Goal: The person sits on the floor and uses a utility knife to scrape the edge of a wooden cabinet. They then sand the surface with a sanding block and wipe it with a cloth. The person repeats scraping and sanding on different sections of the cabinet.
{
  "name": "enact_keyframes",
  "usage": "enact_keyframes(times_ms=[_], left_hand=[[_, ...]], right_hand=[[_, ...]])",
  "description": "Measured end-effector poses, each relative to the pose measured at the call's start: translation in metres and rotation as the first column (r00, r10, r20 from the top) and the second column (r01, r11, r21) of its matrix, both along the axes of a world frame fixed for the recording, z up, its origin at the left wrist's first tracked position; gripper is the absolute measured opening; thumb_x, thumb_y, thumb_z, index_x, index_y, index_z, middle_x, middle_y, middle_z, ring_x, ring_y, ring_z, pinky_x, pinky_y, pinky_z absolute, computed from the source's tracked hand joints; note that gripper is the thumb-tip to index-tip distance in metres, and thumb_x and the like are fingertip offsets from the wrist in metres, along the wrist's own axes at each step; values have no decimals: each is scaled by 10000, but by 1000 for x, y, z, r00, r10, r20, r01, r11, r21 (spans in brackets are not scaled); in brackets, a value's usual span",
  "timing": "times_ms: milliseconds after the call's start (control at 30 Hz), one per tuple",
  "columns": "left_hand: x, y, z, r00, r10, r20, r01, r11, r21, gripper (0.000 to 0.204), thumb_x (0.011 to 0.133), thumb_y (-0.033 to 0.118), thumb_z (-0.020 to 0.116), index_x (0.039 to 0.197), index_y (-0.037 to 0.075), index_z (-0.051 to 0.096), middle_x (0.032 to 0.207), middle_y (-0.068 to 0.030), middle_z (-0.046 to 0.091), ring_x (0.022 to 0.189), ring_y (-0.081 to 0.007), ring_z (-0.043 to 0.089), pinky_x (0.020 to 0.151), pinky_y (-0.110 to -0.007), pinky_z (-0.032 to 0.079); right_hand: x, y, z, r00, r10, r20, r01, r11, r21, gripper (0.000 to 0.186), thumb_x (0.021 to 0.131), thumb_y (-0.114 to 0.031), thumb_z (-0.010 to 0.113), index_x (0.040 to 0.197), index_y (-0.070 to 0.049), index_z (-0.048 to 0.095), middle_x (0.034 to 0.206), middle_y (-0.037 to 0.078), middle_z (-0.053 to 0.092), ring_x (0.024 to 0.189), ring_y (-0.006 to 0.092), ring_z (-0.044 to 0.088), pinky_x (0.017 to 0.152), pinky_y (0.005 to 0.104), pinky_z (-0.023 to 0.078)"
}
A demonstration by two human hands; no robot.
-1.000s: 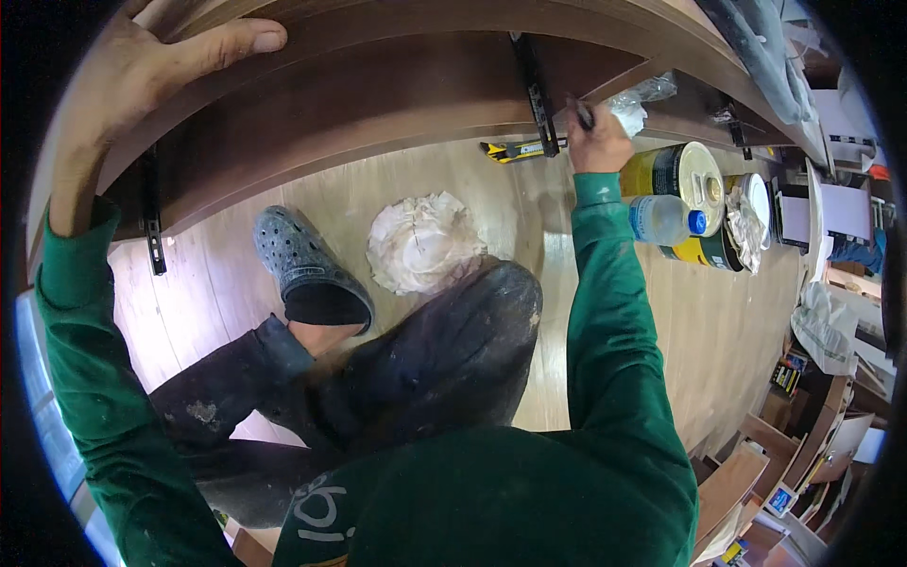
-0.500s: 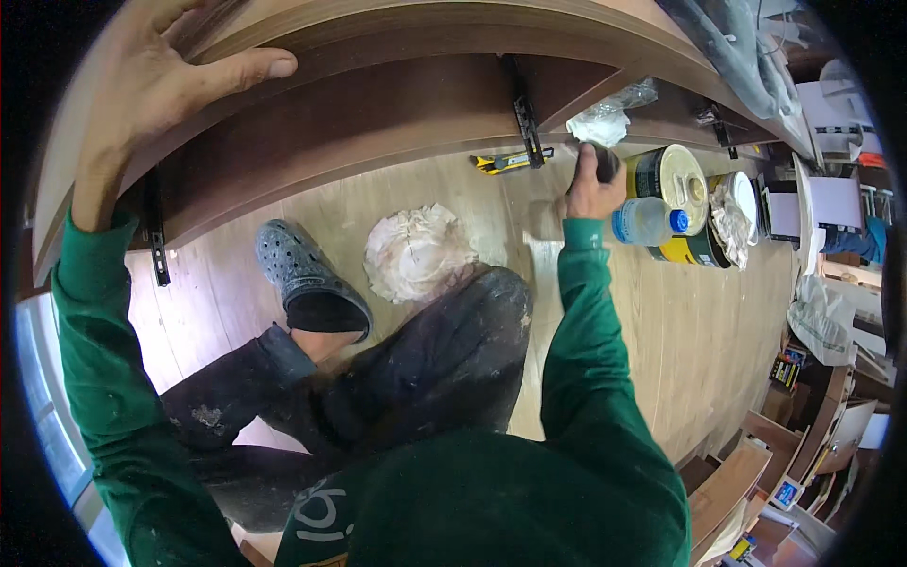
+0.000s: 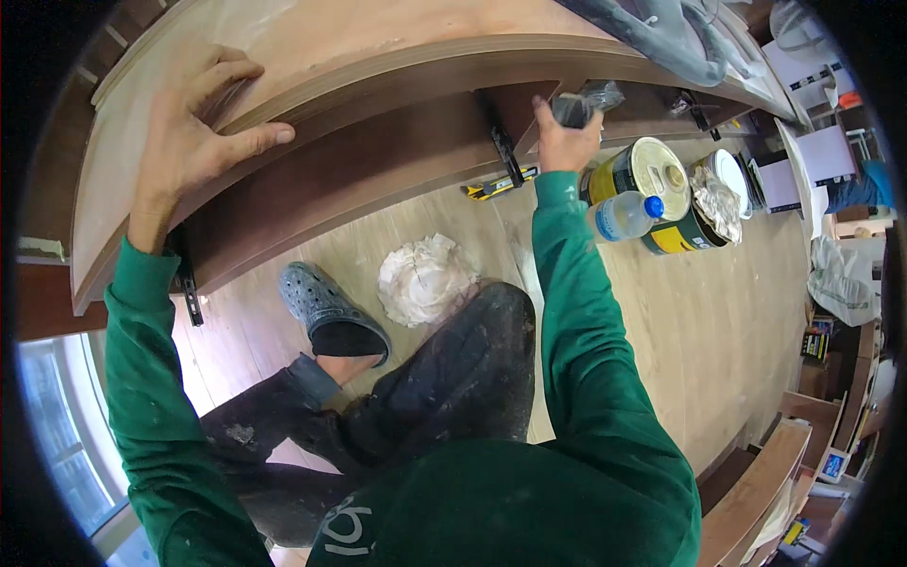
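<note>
My left hand (image 3: 184, 146) rests on the near edge of a wooden panel (image 3: 406, 59), its fingers spread and the thumb lying along the rim. My right hand (image 3: 569, 148) is closed around a dark grey block (image 3: 573, 111), lifted close under the panel's edge near a brown divider. Next to the block is a crumpled clear plastic bag (image 3: 602, 95). A yellow and black utility knife (image 3: 485, 188) lies on the floor below, beside a black metal slide (image 3: 501, 142).
A crumpled whitish cloth (image 3: 430, 279) lies on the floor by my grey clog (image 3: 326, 304). On the right stand a yellow and black can (image 3: 657, 175), a water bottle (image 3: 624, 217) and a white-lidded tub (image 3: 727, 180). A grey hose (image 3: 652, 38) lies on the panel.
My right hand has risen with the dark block, from near the floor to the panel's edge. My left hand stays on the panel while the view has shifted.
</note>
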State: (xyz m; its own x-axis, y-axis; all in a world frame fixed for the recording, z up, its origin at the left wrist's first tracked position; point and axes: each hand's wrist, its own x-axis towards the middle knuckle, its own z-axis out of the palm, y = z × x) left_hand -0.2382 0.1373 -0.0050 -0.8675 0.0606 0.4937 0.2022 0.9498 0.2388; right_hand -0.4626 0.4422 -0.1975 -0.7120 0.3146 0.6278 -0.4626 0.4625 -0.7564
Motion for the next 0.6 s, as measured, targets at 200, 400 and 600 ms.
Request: enact_keyframes(times_ms=[200,400,600], left_hand=[[1,-2,3,1000,-5,4,5,1000,-24,554,614,283,867,998,-50,648,1018,-112,614,951,-260,604,853,-330,469],[0,6,2,1000,17,25,-18,999,39,539,617,266,867,994,-51,647,1018,-110,614,957,-256,606,857,-323,468],[0,1,3,1000,-16,24,16,1000,19,537,621,256,868,1004,-49,648,1024,-104,615,966,-246,605,868,-318,465]], right_hand=[[-3,-1,13,999,5,53,0,995,-101,582,575,-389,871,923,-16,591,844,175,669,764,351,641,728,438,498],[28,14,-41,939,-6,343,-13,999,53,702,564,-513,864,994,-24,600,855,206,676,803,381,656,732,450,497],[10,2,-51,965,152,213,-156,988,3,370,793,-410,728,906,-66,653,831,176,688,779,368,662,713,421,506]])
